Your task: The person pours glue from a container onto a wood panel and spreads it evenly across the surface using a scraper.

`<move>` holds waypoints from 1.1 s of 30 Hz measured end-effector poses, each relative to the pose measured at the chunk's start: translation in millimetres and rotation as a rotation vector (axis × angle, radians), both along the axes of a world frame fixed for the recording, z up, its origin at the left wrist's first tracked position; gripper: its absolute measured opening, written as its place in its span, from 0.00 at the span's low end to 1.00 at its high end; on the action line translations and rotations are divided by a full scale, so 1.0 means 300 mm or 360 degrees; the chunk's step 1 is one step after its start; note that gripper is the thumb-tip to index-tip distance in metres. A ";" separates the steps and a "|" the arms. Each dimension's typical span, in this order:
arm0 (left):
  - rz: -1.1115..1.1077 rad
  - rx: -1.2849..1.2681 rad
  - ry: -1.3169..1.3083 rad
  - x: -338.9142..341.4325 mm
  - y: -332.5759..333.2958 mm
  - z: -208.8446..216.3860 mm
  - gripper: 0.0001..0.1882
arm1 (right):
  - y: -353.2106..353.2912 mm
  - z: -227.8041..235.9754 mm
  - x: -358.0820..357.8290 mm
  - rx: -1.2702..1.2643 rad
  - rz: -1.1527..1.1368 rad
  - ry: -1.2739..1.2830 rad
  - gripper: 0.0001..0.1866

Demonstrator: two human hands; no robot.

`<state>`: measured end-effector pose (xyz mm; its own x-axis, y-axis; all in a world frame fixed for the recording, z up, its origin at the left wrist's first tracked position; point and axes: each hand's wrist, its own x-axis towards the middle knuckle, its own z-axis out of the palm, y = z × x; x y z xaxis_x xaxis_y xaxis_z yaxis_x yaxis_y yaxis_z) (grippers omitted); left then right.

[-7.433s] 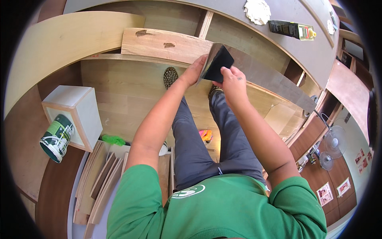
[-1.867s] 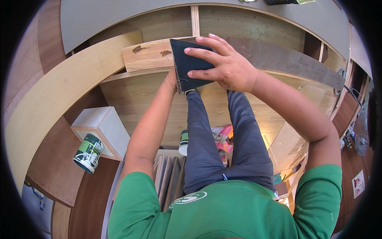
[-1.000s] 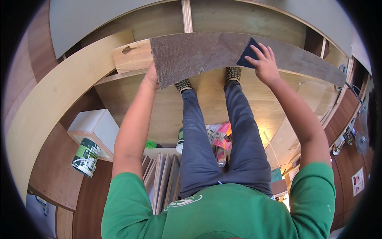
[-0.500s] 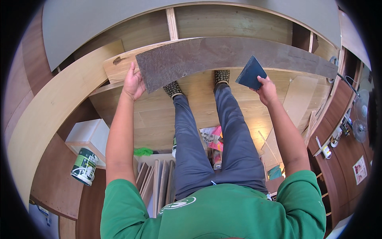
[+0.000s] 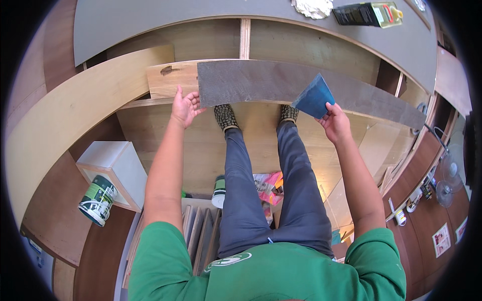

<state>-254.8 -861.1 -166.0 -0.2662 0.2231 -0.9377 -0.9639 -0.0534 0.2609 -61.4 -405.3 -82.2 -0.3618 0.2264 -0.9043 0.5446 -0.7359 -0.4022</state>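
A long dark grey strip [image 5: 251,80] lies across in front of me over a pale wooden board [image 5: 173,80], whose knotted left end sticks out beyond it. Beside the strip's left end is my left hand [image 5: 186,107], palm up with its fingers spread; the fingertips come close to the strip's corner, and whether they touch it I cannot tell. My right hand [image 5: 335,123] pinches a flat blue scraper [image 5: 315,98], roughly trapezoid, by its lower corner. The scraper's wide edge points up and left, overlapping the strip in view.
A grey panel [image 5: 201,12] spans the far side, bearing a dark bottle [image 5: 356,15] and a crumpled white cloth [image 5: 312,7]. At left are a curved pale board [image 5: 55,130], a white box [image 5: 113,163] and a green paint tub [image 5: 98,200]. Fans [image 5: 447,180] stand at right.
The view has shifted, bringing the bottle and cloth in. The strip's left end now sits straighter along the board. My left hand's fingers have spread. The blue scraper has turned slightly in my right hand.
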 end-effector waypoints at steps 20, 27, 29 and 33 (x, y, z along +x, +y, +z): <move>0.0010 -0.0165 0.0345 0.062 -0.075 -0.145 0.29 | -0.144 -0.618 -0.991 -0.0030 -0.0383 0.0480 0.16; -0.0132 -0.0158 0.0334 0.043 -0.067 -0.068 0.23 | -0.093 -0.572 -0.953 0.0030 -0.0220 0.0317 0.15; -0.0172 -0.0177 0.0339 0.037 -0.034 -0.048 0.22 | -0.066 -0.545 -0.923 0.0060 -0.0188 0.0322 0.14; -0.0110 -0.0210 0.0323 0.021 -0.029 -0.040 0.21 | -0.063 -0.464 -0.823 -0.0033 -0.0139 0.0439 0.14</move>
